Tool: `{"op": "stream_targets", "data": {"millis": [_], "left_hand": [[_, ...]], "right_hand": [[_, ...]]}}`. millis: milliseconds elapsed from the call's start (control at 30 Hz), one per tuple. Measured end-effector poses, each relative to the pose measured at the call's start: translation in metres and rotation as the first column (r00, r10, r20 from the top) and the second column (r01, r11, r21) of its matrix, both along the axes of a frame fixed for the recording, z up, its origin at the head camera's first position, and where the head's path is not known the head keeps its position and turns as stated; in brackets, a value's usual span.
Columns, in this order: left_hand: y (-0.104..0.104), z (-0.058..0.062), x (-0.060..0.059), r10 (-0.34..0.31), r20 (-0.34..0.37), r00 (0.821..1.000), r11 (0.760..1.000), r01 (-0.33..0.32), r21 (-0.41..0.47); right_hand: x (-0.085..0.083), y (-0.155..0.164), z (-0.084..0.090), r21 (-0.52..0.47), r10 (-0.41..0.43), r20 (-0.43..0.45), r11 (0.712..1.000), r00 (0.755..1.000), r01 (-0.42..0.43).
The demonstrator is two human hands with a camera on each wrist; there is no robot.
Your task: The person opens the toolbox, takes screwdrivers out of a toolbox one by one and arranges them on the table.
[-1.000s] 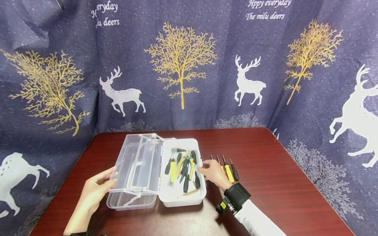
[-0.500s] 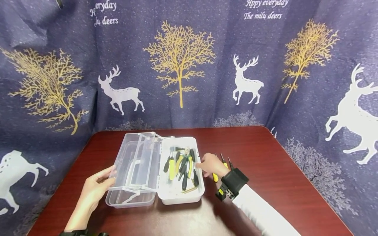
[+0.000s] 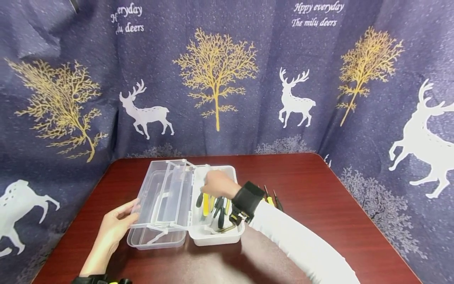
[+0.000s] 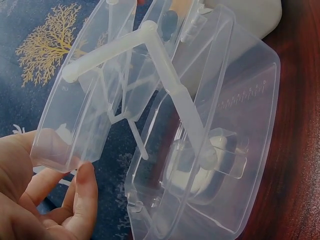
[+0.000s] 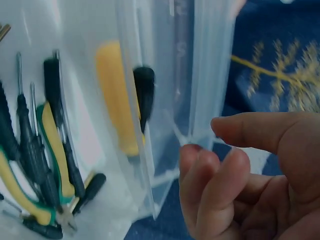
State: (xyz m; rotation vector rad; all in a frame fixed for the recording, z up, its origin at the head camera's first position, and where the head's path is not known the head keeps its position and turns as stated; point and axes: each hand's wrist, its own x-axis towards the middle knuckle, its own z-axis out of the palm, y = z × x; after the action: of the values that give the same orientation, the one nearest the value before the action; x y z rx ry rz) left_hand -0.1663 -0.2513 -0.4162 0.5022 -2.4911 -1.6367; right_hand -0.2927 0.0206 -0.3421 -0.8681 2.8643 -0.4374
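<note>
A white toolbox base [image 3: 216, 240] stands on the table with its clear lid [image 3: 156, 245] folded open to the left. My left hand [image 3: 115, 227] holds the outer edge of the clear lift-out tray [image 4: 75, 135], thumb and fingers on either side. My right hand [image 3: 220, 183] hovers over the back of the base. Its fingers [image 5: 220, 190] are loosely bent, apart from the thumb, with nothing visible between them. Inside lie pliers with yellow-green handles [image 5: 57, 150], black-handled screwdrivers [image 5: 32, 155] and a yellow-handled tool [image 5: 117, 95], seen partly through clear plastic.
Several screwdrivers [image 3: 270, 200] lie on the red-brown table [image 3: 319, 197] right of the toolbox, partly behind the right sleeve. A dark blue curtain [image 3: 262, 98] with trees and deer hangs behind the table's far edge.
My right hand has moved left from beside the base's right edge to over its inside, now covering some tools. My left hand stays on the tray edge.
</note>
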Motion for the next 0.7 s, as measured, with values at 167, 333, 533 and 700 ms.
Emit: {"op": "stream_targets", "data": {"millis": [167,333,533,700], "left_hand": [[0.001,0.000,0.001,0.001,-0.004,1.000,1.000,0.000,0.003],[0.001,-0.001,0.002,-0.008,0.003,1.000,1.000,0.008,-0.009],[0.003,-0.001,0.002,-0.015,0.010,1.000,1.000,0.016,-0.025],[0.002,0.001,0.002,-0.025,0.010,1.000,0.998,0.026,-0.060]], "right_hand": [[0.005,-0.023,-0.010,0.131,0.019,-0.083,0.991,0.996,-0.008],[0.005,-0.036,-0.018,0.228,0.039,-0.080,0.974,0.996,-0.020],[0.002,-0.048,-0.024,0.250,-0.033,-0.069,0.967,0.997,0.049],[-0.001,-0.056,-0.026,0.227,-0.054,-0.089,0.971,0.995,0.073]]}}
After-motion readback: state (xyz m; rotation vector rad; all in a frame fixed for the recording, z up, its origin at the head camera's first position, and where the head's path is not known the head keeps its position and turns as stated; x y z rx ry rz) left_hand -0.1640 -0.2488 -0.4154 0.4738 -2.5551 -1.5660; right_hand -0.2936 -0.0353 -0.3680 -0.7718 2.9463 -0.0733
